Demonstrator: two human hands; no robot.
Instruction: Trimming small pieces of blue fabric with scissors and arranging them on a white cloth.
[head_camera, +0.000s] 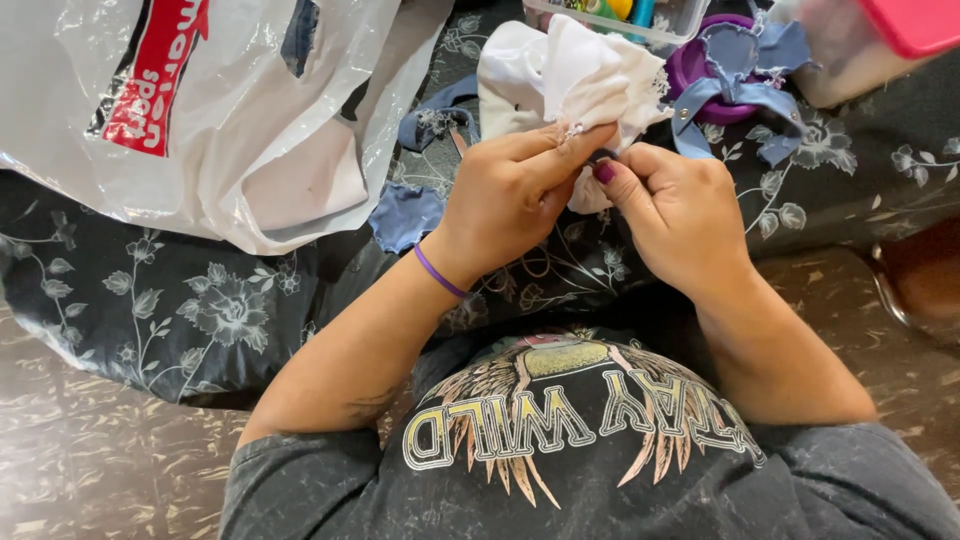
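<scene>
A bunched piece of white cloth (575, 75) is held up in front of me over a dark floral fabric (200, 310). My left hand (510, 190) pinches the cloth's lower edge, and a small metal pin or needle shows at its fingertips. A purple band circles that wrist. My right hand (680, 215) grips the same cloth from the right, thumb pressed against it. Both hands touch each other at the fingertips.
A white plastic bag (230, 110) with red print lies at the upper left. Blue denim scraps (745, 75) and a purple round object (700, 70) lie behind the cloth. A clear box (640, 20) and a pink-lidded container (880, 40) stand at the top right.
</scene>
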